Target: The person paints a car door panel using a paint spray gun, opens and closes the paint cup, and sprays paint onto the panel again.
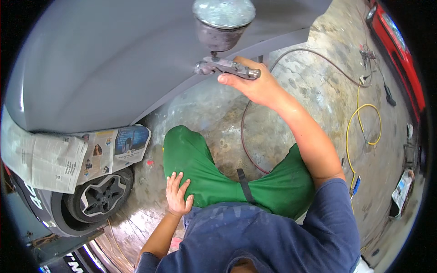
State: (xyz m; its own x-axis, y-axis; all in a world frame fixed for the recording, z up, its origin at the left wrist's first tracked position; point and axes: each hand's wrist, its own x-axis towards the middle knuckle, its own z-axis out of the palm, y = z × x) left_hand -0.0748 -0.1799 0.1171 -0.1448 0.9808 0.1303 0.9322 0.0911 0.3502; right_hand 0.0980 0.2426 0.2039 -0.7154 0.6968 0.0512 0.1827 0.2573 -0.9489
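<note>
My right hand (261, 82) grips a gravity-feed spray gun (227, 67) with a metal cup on top. The nozzle points left, close to a large grey car body panel (112, 61). A faint haze shows by the nozzle. My left hand (179, 194) rests on the thigh of my green trousers, fingers spread, holding nothing. Newspaper sheets (61, 160) cover the car body at the left, along the grey panel's lower edge.
A dark red hose (243, 133) loops over the stained concrete floor (218, 105). At the right lie a yellow hose (348, 136), a blue-handled air blow gun (356, 185) and a red car (396, 51). A wheel (102, 196) stands at the lower left.
</note>
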